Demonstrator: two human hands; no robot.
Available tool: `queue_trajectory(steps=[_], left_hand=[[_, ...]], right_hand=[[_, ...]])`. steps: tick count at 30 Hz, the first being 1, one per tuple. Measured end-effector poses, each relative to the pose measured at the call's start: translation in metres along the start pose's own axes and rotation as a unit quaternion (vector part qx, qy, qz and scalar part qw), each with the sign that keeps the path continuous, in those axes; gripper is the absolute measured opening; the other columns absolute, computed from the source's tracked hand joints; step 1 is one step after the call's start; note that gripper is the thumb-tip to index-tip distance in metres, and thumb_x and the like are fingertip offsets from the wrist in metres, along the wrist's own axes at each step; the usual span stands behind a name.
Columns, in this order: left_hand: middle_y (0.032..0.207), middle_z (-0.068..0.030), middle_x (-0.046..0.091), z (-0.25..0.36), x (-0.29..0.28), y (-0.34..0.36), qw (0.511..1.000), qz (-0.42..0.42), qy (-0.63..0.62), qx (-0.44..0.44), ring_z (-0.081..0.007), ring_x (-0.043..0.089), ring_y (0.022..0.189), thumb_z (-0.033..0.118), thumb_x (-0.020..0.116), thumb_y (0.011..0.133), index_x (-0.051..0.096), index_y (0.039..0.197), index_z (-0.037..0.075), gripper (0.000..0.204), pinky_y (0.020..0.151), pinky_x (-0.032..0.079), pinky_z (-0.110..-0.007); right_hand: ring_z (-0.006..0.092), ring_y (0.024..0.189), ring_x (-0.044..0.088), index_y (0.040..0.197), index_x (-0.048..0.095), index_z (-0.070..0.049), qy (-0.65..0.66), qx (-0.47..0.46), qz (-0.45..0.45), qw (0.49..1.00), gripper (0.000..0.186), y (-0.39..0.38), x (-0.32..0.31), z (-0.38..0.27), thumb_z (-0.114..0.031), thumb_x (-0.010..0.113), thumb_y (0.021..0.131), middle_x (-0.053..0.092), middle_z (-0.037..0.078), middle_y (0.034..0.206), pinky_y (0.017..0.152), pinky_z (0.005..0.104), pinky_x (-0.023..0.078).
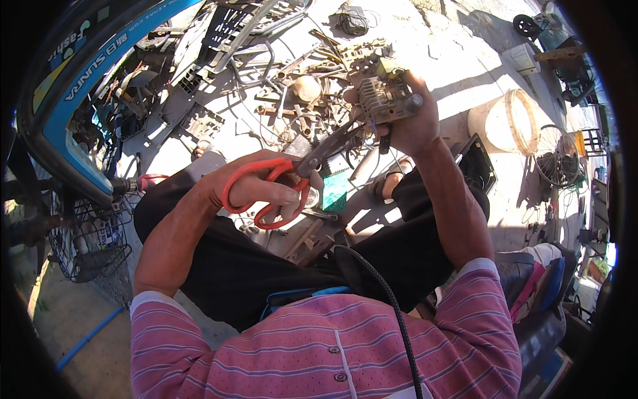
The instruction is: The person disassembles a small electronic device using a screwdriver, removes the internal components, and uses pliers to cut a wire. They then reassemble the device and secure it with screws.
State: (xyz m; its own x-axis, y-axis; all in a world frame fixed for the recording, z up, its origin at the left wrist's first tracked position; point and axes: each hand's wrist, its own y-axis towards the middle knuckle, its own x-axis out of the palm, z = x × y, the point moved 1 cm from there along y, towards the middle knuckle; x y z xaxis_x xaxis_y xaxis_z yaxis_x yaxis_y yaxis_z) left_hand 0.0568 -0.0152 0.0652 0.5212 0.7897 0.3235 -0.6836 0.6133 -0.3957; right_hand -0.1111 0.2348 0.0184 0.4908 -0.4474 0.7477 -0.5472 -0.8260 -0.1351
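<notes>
My left hand [266, 191] is closed through the red loops of a pair of scissors [324, 151]. Their dark blades point up and to the right and reach the lower edge of a finned metal part [379, 100]. My right hand [420, 126] grips that part from its right side, raised above the ground. The part is silvery, with parallel fins and a round stub at its right end. The blade tips meet the part near a small dark piece or wire; whether they cut or only touch it is unclear.
Scrap metal pieces [302, 120] and tools lie spread in front of me. A green piece [335, 191] lies between my legs. To the right a pale bucket [488, 123] rests on its side near a spoked wheel [558, 159]. At left are a blue panel [76, 156] and a wire basket [86, 243].
</notes>
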Motion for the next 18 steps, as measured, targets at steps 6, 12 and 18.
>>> queue_trajectory(steps=[6, 12, 18], left_hand=[[0.069, -0.0087, 0.067, 0.000, 0.002, -0.001, 1.000, 0.007, -0.012, 0.008, -0.0124, 0.061, 0.056, 0.021, 0.066, 0.079, 0.063, 0.116, -0.013, 0.050, 0.065, 0.051, -0.025], [0.075, -0.0112, 0.069, 0.000, 0.001, -0.001, 1.000, 0.004, -0.018, -0.022, -0.0149, 0.064, 0.067, 0.022, 0.067, 0.079, 0.064, 0.117, -0.012, 0.052, 0.076, 0.053, -0.028], [0.081, -0.0120, 0.070, -0.022, -0.003, 0.004, 0.999, 0.015, -0.051, 0.001, -0.0170, 0.066, 0.083, 0.027, 0.071, 0.082, 0.063, 0.121, -0.010, 0.054, 0.086, 0.051, -0.030]], right_hand=[[0.0248, 0.092, 0.066, 0.145, 0.043, 0.008, -0.043, -0.011, 0.007, 0.999, 0.087, 0.000, 0.004, -0.002, -0.065, 0.035, 0.098, 0.064, 0.025, 0.122, 0.054, 0.0257, 0.047], [0.0229, 0.094, 0.069, 0.139, 0.054, -0.001, -0.025, 0.001, -0.018, 1.000, 0.077, 0.000, 0.002, -0.001, -0.064, 0.034, 0.098, 0.067, 0.027, 0.123, 0.058, 0.0271, 0.046], [0.0207, 0.091, 0.068, 0.139, 0.054, -0.002, -0.033, -0.001, -0.006, 0.999, 0.078, -0.002, 0.007, 0.000, -0.064, 0.034, 0.098, 0.068, 0.027, 0.121, 0.058, 0.0269, 0.045]])
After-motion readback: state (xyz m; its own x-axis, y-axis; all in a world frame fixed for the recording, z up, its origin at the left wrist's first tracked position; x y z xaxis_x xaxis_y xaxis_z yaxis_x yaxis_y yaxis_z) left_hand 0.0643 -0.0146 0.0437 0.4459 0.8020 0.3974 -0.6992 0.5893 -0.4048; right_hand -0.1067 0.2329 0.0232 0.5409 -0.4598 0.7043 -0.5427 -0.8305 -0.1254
